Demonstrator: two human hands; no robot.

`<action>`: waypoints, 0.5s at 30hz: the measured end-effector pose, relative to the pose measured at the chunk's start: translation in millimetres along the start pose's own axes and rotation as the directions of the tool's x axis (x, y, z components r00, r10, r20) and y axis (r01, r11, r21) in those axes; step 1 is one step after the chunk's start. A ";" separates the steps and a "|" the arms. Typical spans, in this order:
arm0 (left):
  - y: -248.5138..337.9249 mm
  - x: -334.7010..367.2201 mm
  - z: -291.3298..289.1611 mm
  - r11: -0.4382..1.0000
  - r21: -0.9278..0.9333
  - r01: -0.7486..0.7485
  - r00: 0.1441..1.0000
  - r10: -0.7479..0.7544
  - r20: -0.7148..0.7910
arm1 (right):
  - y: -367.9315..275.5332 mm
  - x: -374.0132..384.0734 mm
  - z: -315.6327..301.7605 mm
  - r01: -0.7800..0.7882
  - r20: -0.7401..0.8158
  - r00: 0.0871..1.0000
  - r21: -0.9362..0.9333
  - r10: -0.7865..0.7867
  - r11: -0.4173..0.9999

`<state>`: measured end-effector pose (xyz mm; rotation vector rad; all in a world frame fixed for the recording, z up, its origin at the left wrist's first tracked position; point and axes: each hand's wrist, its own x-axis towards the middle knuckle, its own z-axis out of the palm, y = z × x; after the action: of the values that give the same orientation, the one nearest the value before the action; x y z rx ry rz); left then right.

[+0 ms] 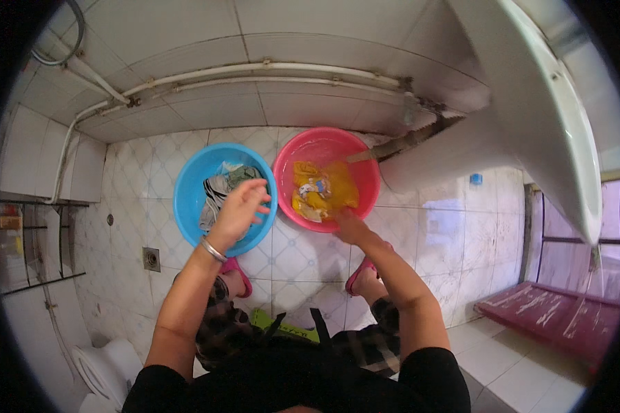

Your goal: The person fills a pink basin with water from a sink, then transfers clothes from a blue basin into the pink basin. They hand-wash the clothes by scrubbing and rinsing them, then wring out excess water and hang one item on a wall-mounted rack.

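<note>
My left hand point(240, 210) hovers over the right side of a blue plastic basin point(188, 199), fingers loosely curved and apart, holding nothing. A silver bangle point(213, 249) circles that wrist. Grey, green and striped clothes point(217, 189) lie in the blue basin, partly behind the hand. Reaching over the near rim of a pink basin point(370, 180), my right hand point(350, 226) is at the edge of a yellow garment point(341, 184) with a printed patch. The garment lies in water. Its fingers are blurred and partly hidden, so their grip does not show.
A white sink point(565, 110) on a pedestal point(430, 151) stands right of the basins. White pipes point(269, 67) run along the tiled wall behind. A floor drain point(151, 259) is at left, a toilet point(103, 365) lower left, a dark red board point(551, 316) at right.
</note>
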<state>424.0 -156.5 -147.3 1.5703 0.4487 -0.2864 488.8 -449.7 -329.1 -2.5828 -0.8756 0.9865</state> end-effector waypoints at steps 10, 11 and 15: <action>-24.5 16.6 -20.5 0.959 -0.063 0.277 0.954 -0.267 0.139 | -19.0 136.5 60.1 -0.432 -0.205 0.881 0.022 0.427 0.901; -24.4 21.2 -22.5 0.947 -0.086 0.308 0.946 -0.296 0.135 | -12.5 139.9 74.5 -0.389 -0.217 0.900 -0.015 0.377 0.921; -13.4 27.0 -10.8 0.906 -0.125 0.405 0.908 -0.381 0.176 | 25.1 141.5 82.8 -0.246 -0.204 0.917 0.390 0.343 0.888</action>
<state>441.0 -142.7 -170.8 1.2826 0.6570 -0.6592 528.5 -382.1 -475.3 -2.4864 -0.2049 0.7526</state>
